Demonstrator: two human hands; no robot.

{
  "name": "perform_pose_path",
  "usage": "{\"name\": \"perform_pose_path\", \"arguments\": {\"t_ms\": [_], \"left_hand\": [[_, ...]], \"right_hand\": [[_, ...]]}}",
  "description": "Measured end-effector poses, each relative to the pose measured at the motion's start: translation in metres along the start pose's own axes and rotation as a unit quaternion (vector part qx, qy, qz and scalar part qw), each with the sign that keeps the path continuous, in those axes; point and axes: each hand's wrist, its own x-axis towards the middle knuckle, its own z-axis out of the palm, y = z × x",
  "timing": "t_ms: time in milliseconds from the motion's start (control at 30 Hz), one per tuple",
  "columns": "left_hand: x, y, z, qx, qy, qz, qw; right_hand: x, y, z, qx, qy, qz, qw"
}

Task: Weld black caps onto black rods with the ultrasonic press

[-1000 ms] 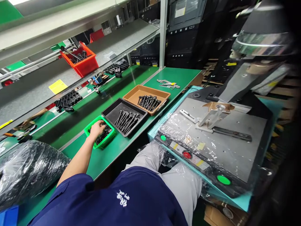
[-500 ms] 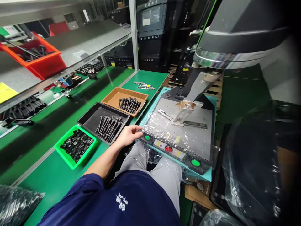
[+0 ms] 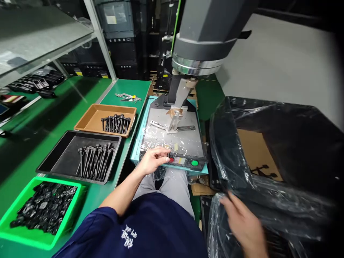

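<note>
My left hand (image 3: pixel 153 162) is closed in a pinch on a small black part (image 3: pixel 168 155), just above the front panel of the machine, close to the red button (image 3: pixel 171 159). Low on the right is my right hand (image 3: pixel 244 224), smeared by motion, in front of a plastic-lined box (image 3: pixel 233 179). Whether its fingers grip anything is unclear. A metal fixture (image 3: pixel 174 122) stands on the machine's grey plate (image 3: pixel 158 138), below the narrow metal horn (image 3: pixel 183 92) of the dark press head (image 3: pixel 200 50).
On the green bench (image 3: pixel 94 204) at left stand a brown tray (image 3: pixel 87 120) and a black tray (image 3: pixel 63 156), both with black bolt-like rods. A green bin (image 3: pixel 45 242) holds small black parts. Pliers-like tools (image 3: pixel 127 96) lie behind. A green button (image 3: pixel 195 163) sits at the panel's right.
My view has swung to the right. The left hand has moved from the panel's left end to near the red button. My right hand has come into view at lower right.
</note>
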Motion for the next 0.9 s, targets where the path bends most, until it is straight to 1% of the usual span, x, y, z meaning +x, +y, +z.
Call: {"name": "perform_pose_path", "arguments": {"t_ms": [33, 67, 100, 167, 233, 300, 400, 533, 633, 767, 833, 900], "left_hand": [[-0.002, 0.001, 0.003, -0.010, -0.012, -0.006, 1.000], [-0.004, 0.002, 0.005, -0.018, -0.021, -0.011, 1.000], [-0.007, 0.003, 0.006, -0.025, -0.028, -0.015, 0.999], [-0.012, 0.003, 0.004, -0.032, -0.037, -0.019, 0.999], [-0.016, 0.003, 0.000, -0.032, -0.036, -0.016, 0.999], [-0.019, 0.002, -0.005, -0.024, -0.027, -0.011, 0.999], [-0.019, 0.002, -0.011, 0.003, -0.021, -0.003, 1.000], [-0.018, 0.006, -0.015, 0.036, -0.051, -0.009, 0.998], [-0.018, 0.008, -0.016, 0.056, -0.071, -0.023, 0.996], [-0.016, 0.011, -0.017, 0.064, -0.091, -0.026, 0.993], [-0.015, 0.013, -0.017, 0.069, -0.097, -0.027, 0.993], [-0.014, 0.014, -0.017, 0.079, -0.100, -0.027, 0.991]], "right_hand": [[0.008, -0.009, 0.017, 0.007, -0.024, -0.036, 0.999], [0.018, -0.020, 0.033, 0.022, -0.077, -0.084, 0.993], [0.028, -0.031, 0.047, 0.034, -0.101, -0.127, 0.986], [0.046, -0.052, 0.067, 0.039, -0.127, -0.196, 0.972], [0.057, -0.068, 0.078, 0.027, -0.136, -0.240, 0.961], [0.061, -0.075, 0.080, 0.006, -0.142, -0.269, 0.953], [0.061, -0.075, 0.079, -0.024, -0.142, -0.301, 0.943], [0.061, -0.074, 0.075, -0.052, -0.123, -0.339, 0.931], [0.062, -0.075, 0.072, -0.062, -0.120, -0.352, 0.926], [0.064, -0.072, 0.070, -0.040, -0.141, -0.345, 0.927], [0.063, -0.071, 0.071, -0.010, -0.157, -0.322, 0.933], [0.062, -0.070, 0.072, 0.024, -0.186, -0.279, 0.942]]}}
